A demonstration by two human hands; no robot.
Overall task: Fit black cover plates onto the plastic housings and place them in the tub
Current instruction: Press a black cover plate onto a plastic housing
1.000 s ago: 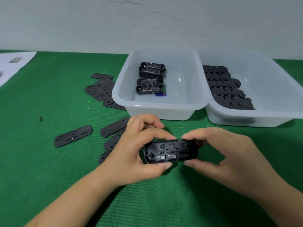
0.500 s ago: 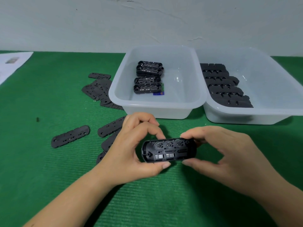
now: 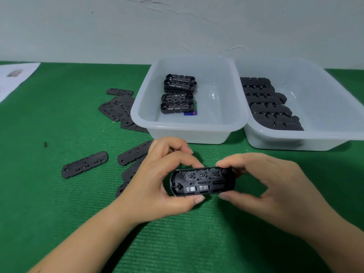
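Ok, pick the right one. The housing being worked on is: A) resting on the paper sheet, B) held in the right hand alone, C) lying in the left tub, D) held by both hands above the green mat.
D: the left hand and right hand each pinch an end of the housing.

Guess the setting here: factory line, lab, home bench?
Likely a small manual assembly bench, not an automated line. Bare hands hold one black housing over a green mat; loose cover plates lie on it; two translucent tubs hold batched parts against a cracked plaster wall.

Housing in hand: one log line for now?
housing | left hand + right hand gripping ends | above mat | tub ahead
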